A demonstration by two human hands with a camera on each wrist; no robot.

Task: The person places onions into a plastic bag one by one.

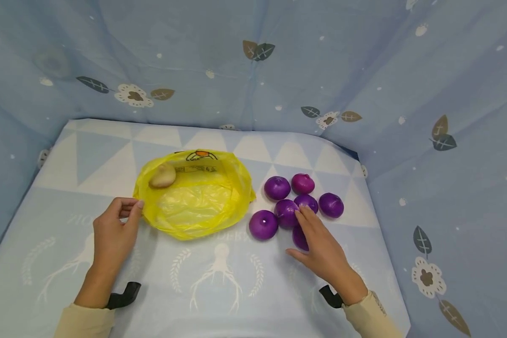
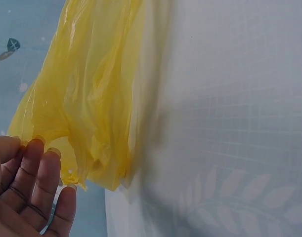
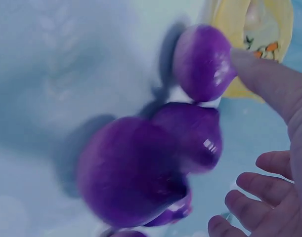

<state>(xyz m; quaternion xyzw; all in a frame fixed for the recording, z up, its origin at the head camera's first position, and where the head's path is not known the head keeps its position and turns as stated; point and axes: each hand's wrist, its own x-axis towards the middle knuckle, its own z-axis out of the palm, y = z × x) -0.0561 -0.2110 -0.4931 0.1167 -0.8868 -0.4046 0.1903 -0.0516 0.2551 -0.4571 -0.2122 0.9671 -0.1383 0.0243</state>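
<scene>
A yellow plastic bag [image 1: 196, 197] lies open on the blue patterned table cover, with a pale ginger-like root [image 1: 162, 176] inside near its back left rim. My left hand [image 1: 119, 220] pinches the bag's left edge [image 2: 86, 163] between thumb and fingers. Several purple onions [image 1: 285, 204] cluster to the right of the bag. My right hand [image 1: 317, 244] hovers over the nearest onions with relaxed, spread fingers, fingertips touching one onion [image 1: 286, 212]. In the right wrist view the onions [image 3: 136, 168] fill the frame below the open palm [image 3: 269, 158].
Blue cloth walls with leaf and flower prints enclose the table on three sides. The table's right edge [image 1: 380, 225] drops off just past the onions. Bare cover lies in front of the bag and at the left.
</scene>
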